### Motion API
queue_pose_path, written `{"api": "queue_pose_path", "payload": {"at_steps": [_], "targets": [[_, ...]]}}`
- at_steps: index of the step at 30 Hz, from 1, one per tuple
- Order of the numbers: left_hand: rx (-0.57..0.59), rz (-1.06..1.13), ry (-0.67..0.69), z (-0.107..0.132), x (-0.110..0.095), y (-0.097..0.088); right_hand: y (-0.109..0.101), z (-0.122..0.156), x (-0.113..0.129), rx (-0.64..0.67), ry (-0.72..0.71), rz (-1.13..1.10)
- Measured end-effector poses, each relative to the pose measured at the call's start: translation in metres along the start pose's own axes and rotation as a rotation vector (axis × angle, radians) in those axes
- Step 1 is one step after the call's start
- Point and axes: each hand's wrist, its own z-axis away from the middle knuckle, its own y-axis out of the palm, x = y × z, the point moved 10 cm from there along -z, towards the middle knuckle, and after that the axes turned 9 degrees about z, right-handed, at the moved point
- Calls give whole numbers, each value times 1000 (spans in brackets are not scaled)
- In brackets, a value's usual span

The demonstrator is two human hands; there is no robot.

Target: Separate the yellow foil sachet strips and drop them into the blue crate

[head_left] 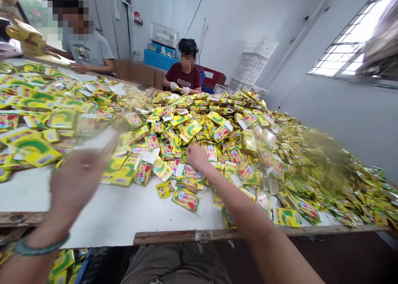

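Note:
A large heap of small yellow-green snack packets (217,130) covers a white table (118,217). My right hand (196,157) reaches forward into the near edge of the heap, fingers curled down among the packets; what they grip is hidden. My left hand (76,182) hovers over the bare white tabletop at the left, blurred by motion, a teal bracelet on its wrist. Loose packets (185,198) lie just below my right hand.
A person in a grey shirt (87,47) stands at the far left of the table. Another in a maroon shirt with white gloves (183,74) sits at the far end. Blue and white crates (255,62) stand by the back wall. Packets lie below the table (62,263).

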Motion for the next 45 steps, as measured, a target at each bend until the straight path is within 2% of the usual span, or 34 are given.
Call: {"api": "queue_pose_path", "payload": {"at_steps": [1, 3, 5, 7, 10, 13, 15, 18, 21, 25, 28, 30, 33, 38, 40, 43, 45], "targets": [[62, 17, 13, 10, -15, 20, 6, -15, -5, 32, 22, 43], [325, -18, 100, 36, -50, 78, 18, -36, -10, 77, 47, 79], [466, -93, 230, 61, -79, 124, 27, -49, -12, 98, 57, 97], [502, -182, 320, 75, -94, 154, 28, -53, -14, 85, 57, 94], [502, -249, 358, 79, -98, 177, 15, -44, -24, 21, 56, 80], [513, -172, 303, 74, -89, 178, -8, -10, -27, -122, -13, -147], [523, -35, 183, 70, -74, 173, -13, 24, -19, -154, -118, -527], [527, 311, 3, 75, -53, 162, 15, 75, 1, 25, -145, -1093], [621, 753, -162, 97, -42, 159, 55, 111, 21, 180, -24, -1460], [773, 1129, -440, 129, -35, 162, 88, 131, 34, 244, 81, -1598], [776, 1265, -588, 140, -32, 161, 94, 137, 34, 288, 76, -1581], [766, 1292, -635, 143, -32, 160, 94, 140, 33, 317, 58, -1552], [834, 1234, -547, 147, -44, 162, 94, 145, 34, 340, 38, -1514], [839, 1110, -433, 150, -57, 166, 85, 152, 39, 226, -16, -1342], [873, 1065, -385, 154, -65, 171, 83, 159, 37, 217, -5, -1247], [921, 1000, -252, 155, -78, 176, 76, 171, 15, 168, 72, -1179], [879, 856, -63, 147, -89, 175, 65, 180, -12, 56, 154, -1130]]}}
